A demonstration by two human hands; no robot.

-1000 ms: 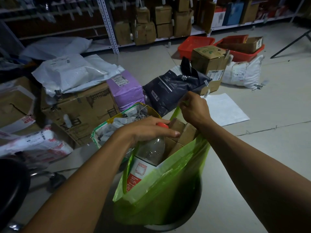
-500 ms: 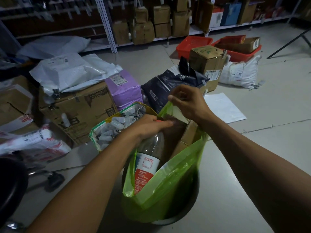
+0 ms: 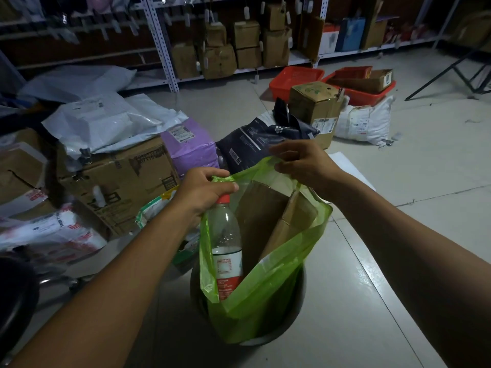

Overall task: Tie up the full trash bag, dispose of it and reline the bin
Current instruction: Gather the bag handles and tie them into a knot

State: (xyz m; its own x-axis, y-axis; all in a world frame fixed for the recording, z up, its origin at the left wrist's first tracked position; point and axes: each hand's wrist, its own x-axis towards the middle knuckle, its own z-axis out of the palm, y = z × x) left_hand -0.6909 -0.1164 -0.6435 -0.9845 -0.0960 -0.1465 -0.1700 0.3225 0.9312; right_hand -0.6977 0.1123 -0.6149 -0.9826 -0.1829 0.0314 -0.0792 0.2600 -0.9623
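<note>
A green trash bag (image 3: pixel 268 293) stands in a dark round bin (image 3: pixel 289 325) on the floor, its top pulled up above the rim. Inside it are a clear plastic bottle (image 3: pixel 225 235) with a red cap and red label, and flattened cardboard (image 3: pixel 268 216). My left hand (image 3: pixel 204 189) pinches the bag's left top edge just above the bottle cap. My right hand (image 3: pixel 303 163) grips the far right top edge. The two hands are apart, holding the bag's mouth open.
Left of the bin lie a large cardboard box (image 3: pixel 114 187), white mailers (image 3: pixel 106 123), a purple parcel (image 3: pixel 188 147) and a green-edged bag of waste (image 3: pixel 156 208). Behind are a dark pouch (image 3: pixel 255 144), a small box (image 3: pixel 313 104), red crates (image 3: pixel 297 78) and shelving (image 3: pixel 239 43).
Both hands have lifted the bag's top edges upward and apart. The left hand moved off the bottle top onto the bag edge, and more of the bag stands above the bin.
</note>
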